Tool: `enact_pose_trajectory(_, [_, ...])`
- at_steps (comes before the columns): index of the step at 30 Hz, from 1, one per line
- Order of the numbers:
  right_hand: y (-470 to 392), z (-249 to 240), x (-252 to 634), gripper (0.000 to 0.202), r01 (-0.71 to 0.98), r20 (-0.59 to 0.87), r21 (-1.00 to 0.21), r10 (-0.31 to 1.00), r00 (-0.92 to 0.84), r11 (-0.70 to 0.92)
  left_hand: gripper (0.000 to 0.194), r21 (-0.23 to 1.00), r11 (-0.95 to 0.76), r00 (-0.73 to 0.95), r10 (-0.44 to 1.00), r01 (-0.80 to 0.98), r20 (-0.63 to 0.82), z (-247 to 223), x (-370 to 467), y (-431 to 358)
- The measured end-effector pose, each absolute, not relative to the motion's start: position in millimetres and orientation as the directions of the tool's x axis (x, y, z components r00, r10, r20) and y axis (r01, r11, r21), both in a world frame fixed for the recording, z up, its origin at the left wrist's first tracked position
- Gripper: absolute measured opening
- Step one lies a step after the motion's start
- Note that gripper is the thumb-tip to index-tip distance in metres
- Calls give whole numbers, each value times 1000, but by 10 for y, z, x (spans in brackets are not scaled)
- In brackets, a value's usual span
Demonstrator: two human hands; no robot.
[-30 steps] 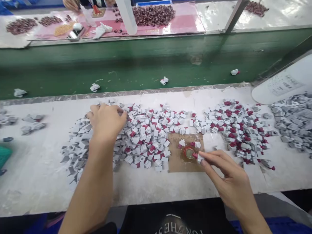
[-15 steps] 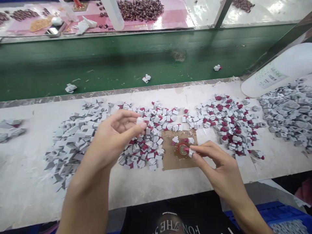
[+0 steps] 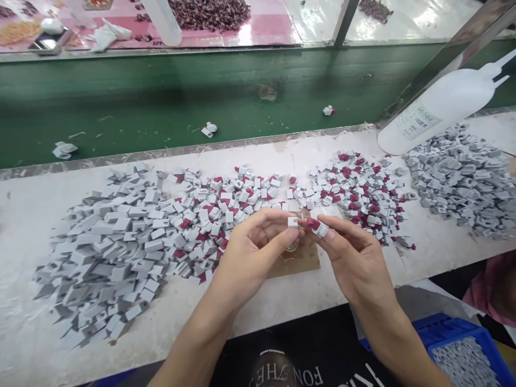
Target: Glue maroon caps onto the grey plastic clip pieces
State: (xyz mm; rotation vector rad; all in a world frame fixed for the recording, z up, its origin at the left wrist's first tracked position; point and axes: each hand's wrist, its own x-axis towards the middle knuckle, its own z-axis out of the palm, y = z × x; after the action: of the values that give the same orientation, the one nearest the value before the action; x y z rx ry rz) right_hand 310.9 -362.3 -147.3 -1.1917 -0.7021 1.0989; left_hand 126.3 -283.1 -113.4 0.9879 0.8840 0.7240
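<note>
Between the thumb and fingers of my left hand [image 3: 258,244] is a small white plastic block [image 3: 293,222] with a notch in it. My right hand [image 3: 355,250] pinches a grey-and-dark-red plastic piece [image 3: 317,226], its red end turned toward the white block. The two pieces are close together; I cannot tell whether they touch. Under the hands lies a brown cardboard square [image 3: 308,258], with a small round cap [image 3: 292,246] on it, partly hidden by my left hand. Behind my left hand spreads a pile of white and red pieces [image 3: 229,199].
A heap of plain grey blocks [image 3: 108,247] lies at left, red-and-grey pieces [image 3: 363,188] at right, more grey parts [image 3: 467,177] beyond. A white squeeze bottle [image 3: 435,110] leans there. A green belt [image 3: 161,102] runs behind; a blue crate [image 3: 463,344] stands lower right.
My left hand has moved right with the white block, to beside my right hand. My right hand has lifted the grey-and-red piece from the round cap and turned it. The view has shifted.
</note>
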Motion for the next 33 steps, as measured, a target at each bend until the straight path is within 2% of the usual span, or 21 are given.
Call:
enact_pose_trajectory(9, [-3649, -1492, 3085, 15, -293, -89, -956, 932, 350, 19, 6, 932, 349, 488, 833, -100, -260, -1160, 1290, -2853])
enact_pose_trajectory(14, [-3659, -1495, 3148, 17, -163, -23, -986, 957, 288, 25, 9, 940, 326, 526, 819, -101, -228, -1204, 1286, -2873])
enact_pose_trajectory(24, [-3529, -1492, 3199, 16, -149, -1, -989, 984, 178, 26, 9, 986, 137, 523, 836, 95, -166, -1152, 1210, -2807])
enact_pose_trajectory(26, [-3389, -1399, 3278, 18, -59, -27, -998, 997, 69, -23, 12, 982, 119, 546, 818, 147, -181, -1085, 1162, -2692])
enact_pose_trajectory(28, [-3125, -1314, 3404, 30, 135, -26, -991, 1000, 9, -27, 16, 971, 67, 512, 840, 231, -180, -1002, 1126, -2521])
enact_pose_trajectory(31, [-2451, -1271, 3611, 41, 512, 109, -859, 982, 153, 15, 15, 912, -36, 363, 923, 408, -125, -889, 1160, -2135])
enact_pose_trajectory(33, [-1878, -1303, 3698, 48, 606, 172, -795, 954, 244, -12, 13, 855, -71, 256, 964, 515, -74, -866, 1262, -1788])
